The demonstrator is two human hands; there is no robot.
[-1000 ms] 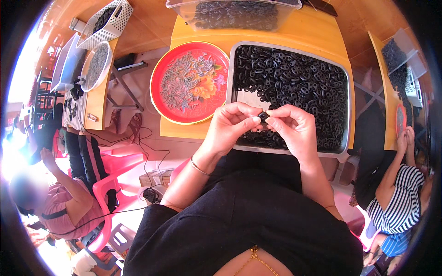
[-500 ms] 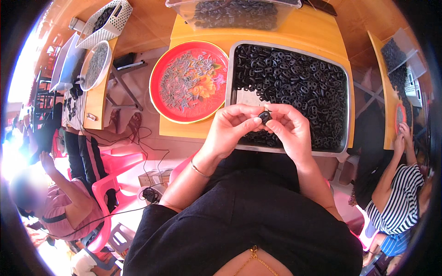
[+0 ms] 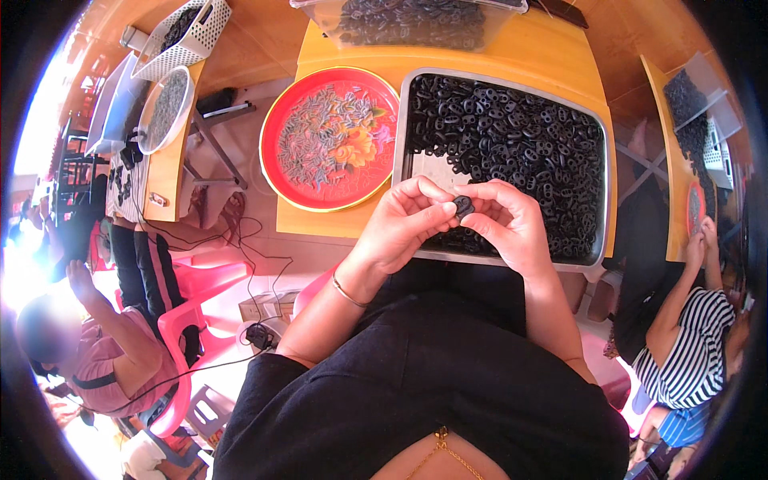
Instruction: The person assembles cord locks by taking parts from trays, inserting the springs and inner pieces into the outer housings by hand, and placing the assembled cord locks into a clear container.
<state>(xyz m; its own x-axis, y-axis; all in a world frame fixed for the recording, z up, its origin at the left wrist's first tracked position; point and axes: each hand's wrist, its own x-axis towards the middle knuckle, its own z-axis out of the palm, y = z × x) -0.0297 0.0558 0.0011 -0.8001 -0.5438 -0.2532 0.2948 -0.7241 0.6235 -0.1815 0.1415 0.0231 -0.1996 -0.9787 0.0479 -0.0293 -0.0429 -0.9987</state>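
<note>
Between the fingertips of both hands is a small black plastic piece [image 3: 463, 208], rounded in outline. My left hand [image 3: 410, 224] pinches it from the left, thumb and forefinger closed. From the right, the closed thumb and fingers of my right hand [image 3: 512, 226] grip the same piece. Both hands hover over the near edge of a metal tray [image 3: 406, 112], where many black oval pieces with two holes [image 3: 520, 132] lie heaped. Left of it stands a round red tray [image 3: 298, 186] with a flower print, scattered with small grey slender parts [image 3: 312, 132] too tiny to make out.
A clear bin [image 3: 408, 24] of dark pieces stands at the back of the yellow table [image 3: 320, 228]. At side tables, one person [image 3: 120, 344] sits left and another in stripes [image 3: 688, 344] right. A black cable [image 3: 260, 268] trails on the floor at left, near a pink chair [image 3: 200, 300].
The small black piece has turned slightly and shifted a little toward me and right. My fingers have adjusted around it, and my right hand has moved slightly right.
</note>
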